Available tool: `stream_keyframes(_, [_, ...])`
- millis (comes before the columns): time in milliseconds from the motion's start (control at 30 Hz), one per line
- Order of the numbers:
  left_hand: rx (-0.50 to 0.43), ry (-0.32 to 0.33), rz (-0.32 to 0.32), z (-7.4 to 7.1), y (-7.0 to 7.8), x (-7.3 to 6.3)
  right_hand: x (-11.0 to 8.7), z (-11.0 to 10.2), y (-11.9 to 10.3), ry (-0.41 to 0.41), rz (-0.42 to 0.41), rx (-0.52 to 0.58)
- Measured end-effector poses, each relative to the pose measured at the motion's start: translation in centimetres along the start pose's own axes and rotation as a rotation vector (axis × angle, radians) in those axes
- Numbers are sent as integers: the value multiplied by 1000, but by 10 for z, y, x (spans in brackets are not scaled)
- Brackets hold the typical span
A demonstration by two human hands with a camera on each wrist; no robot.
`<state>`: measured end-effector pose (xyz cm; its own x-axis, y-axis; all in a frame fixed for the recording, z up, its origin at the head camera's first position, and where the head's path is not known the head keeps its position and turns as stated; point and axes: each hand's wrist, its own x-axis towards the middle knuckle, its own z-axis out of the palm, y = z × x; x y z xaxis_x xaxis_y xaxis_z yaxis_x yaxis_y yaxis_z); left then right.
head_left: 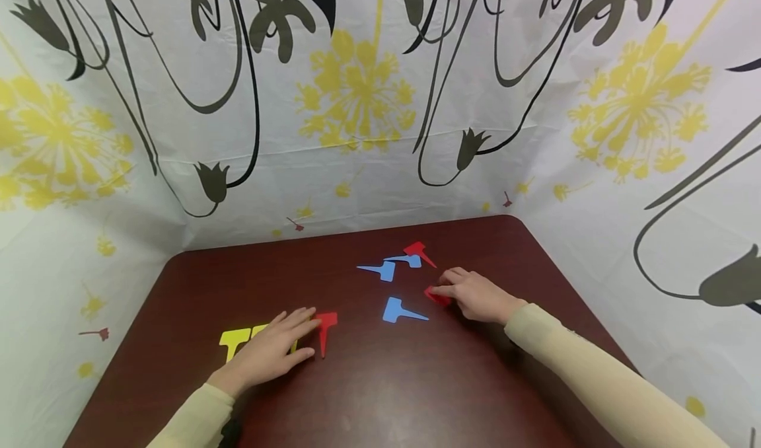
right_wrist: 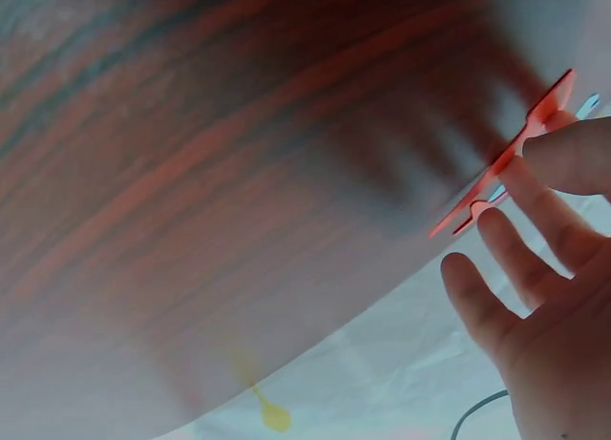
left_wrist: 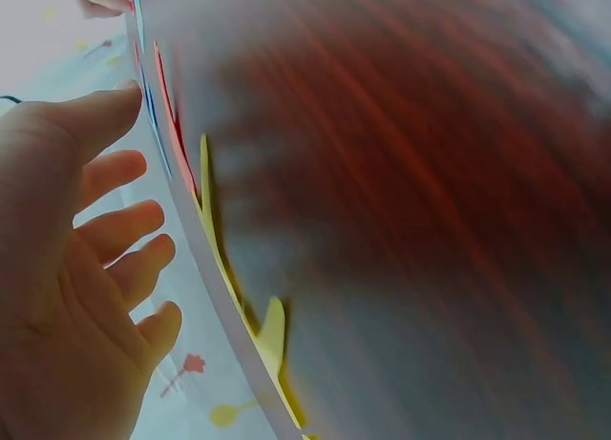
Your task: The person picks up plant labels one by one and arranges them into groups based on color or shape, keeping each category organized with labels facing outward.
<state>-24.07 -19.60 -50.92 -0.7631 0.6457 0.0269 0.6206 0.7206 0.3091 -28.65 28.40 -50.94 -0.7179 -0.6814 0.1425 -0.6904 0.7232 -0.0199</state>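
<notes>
My right hand point(head_left: 480, 297) pinches a red T-shaped plant label point(head_left: 437, 297) between thumb and fingers; the right wrist view shows this red label point(right_wrist: 549, 106) at the thumb tip. My left hand point(head_left: 266, 354), fingers extended and spread, hovers close over yellow T-shaped plant labels point(head_left: 234, 337) and partly hides them. Just beyond its fingertips lies another red plant label point(head_left: 325, 324), stem toward me. In the left wrist view the yellow labels point(left_wrist: 273, 335) lie along the table beside the loosely bent fingers.
A blue plant label point(head_left: 394, 310) lies left of my right hand. Farther back are two more blue labels point(head_left: 387, 271) and a red one point(head_left: 415, 248), the latter overlapping a blue one. The dark wooden table point(head_left: 380, 388) ends at a patterned white cloth wall point(head_left: 368, 200).
</notes>
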Motion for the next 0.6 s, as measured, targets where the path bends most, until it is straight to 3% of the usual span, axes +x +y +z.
stream_keyframes(267, [45, -30, 29, 3, 5, 2, 3, 1, -10, 33, -10, -110])
stream_keyframes(433, [52, -36, 36, 6, 7, 3, 3, -2, -10, 42, 2, -57])
stream_keyframes(600, [71, -69, 25, 9, 7, 3, 2, -3, -7, -4, -51, 45])
